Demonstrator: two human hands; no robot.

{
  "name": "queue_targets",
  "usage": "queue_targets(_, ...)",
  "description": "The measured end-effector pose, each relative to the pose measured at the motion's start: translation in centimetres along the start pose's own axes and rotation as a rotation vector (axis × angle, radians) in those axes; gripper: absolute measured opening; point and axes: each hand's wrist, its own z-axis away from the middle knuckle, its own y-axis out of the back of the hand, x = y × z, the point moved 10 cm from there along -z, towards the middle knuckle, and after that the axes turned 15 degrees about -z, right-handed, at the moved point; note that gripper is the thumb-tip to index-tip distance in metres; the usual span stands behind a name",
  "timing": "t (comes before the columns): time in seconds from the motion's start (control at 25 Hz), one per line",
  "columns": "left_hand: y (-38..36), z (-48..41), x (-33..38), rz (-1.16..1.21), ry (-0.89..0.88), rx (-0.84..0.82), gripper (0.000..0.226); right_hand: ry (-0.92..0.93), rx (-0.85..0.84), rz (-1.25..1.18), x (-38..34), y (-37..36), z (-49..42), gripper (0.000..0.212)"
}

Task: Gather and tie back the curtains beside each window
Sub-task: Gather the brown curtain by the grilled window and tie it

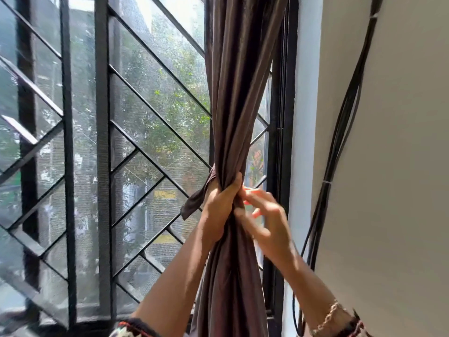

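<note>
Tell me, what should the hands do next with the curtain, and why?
Probably the right hand should pull the loose tie strip around the curtain: the left hand grips the gathered folds, and the strip's end hangs free beside it, not yet tied.

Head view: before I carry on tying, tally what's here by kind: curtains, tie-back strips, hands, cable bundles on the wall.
Brown curtain: 1
Tie-back strip: 1
Hands: 2 (left hand, right hand)
Black cable bundle: 1
Total: 5
</note>
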Motion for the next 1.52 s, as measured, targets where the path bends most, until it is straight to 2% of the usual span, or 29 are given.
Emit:
queue_targets(0.08, 0.2, -0.1, 0.0, -0.001, -0.017, 0.009, 0.011, -0.060, 0.239, -0.182, 1.1, 3.9, -1.6, 0.022)
queue_targets(0.12, 0.0, -0.1, 0.0, 0.031, -0.013, -0.014, 0.011, -0.095, 0.315, -0.205, 1.9, 5.4, -2.5, 0.024)
queue_targets(0.16, -0.3, -0.1, -0.1, 0.074, -0.009, -0.053, 0.011, -0.146, 0.312, -0.193, 2.7, 5.9, -3.6, 0.032)
queue_targets(0.28, -1.1, 0.1, 0.0, 0.217, 0.009, -0.192, 0.022, -0.300, 0.006, -0.207, 4.7, 3.5, -6.7, 0.073)
queue_targets(0.36, -1.4, 0.1, 0.0, 0.281, 0.028, -0.256, 0.026, -0.365, -0.162, -0.342, 5.2, 1.5, -7.5, 0.080)
queue_targets(0.44, -1.5, 0.1, -0.1, 0.300, 0.038, -0.291, 0.026, -0.400, -0.208, -0.428, 5.0, 0.7, -7.6, 0.063)
queue_targets(0.56, -0.7, 0.0, -0.1, 0.256, -0.002, -0.257, 0.023, -0.296, -0.108, -0.322, 4.2, 2.4, -7.8, 0.034)
queue_targets(0.72, 0.6, -0.3, 0.0, 0.194, -0.078, -0.135, 0.020, -0.176, -0.109, -0.051, 1.7, 4.2, -6.6, 0.030)
queue_targets(0.84, 0.9, 0.0, 0.3, 0.024, -0.165, -0.013, 0.031, -0.146, -0.111, 0.074, -0.1, 4.3, -5.5, 0.031)
queue_targets(0.92, 0.9, 0.5, 1.0, -0.093, -0.233, 0.061, 0.046, -0.126, -0.073, 0.043, -1.5, 4.6, -5.0, 0.028)
queue_targets(1.04, 0.8, 1.7, 3.1, -0.271, -0.446, 0.153, 0.060, -0.192, 0.011, -0.267, -2.6, 4.9, -4.3, 0.024)
queue_targets(1.16, 0.2, 2.7, 4.5, -0.386, -0.607, 0.177, 0.062, -0.308, 0.090, -0.453, -2.5, 4.9, -4.1, 0.025)
queue_targets(1.28, 0.4, 3.5, 5.1, -0.491, -0.649, 0.212, 0.067, -0.422, 0.110, -0.549, -2.1, 4.4, -4.1, 0.022)
queue_targets(1.36, 0.5, 4.0, 5.4, -0.604, -0.666, 0.216, 0.072, -0.458, 0.074, -0.558, -2.4, 3.8, -4.3, 0.027)
queue_targets(1.44, 0.3, 4.3, 5.5, -0.765, -0.705, 0.199, 0.070, -0.457, 0.024, -0.513, -3.1, 3.2, -4.6, 0.036)
queue_targets(1.52, 0.0, 4.5, 5.5, -0.915, -0.685, 0.173, 0.067, -0.420, -0.012, -0.418, -3.5, 2.7, -5.1, 0.034)
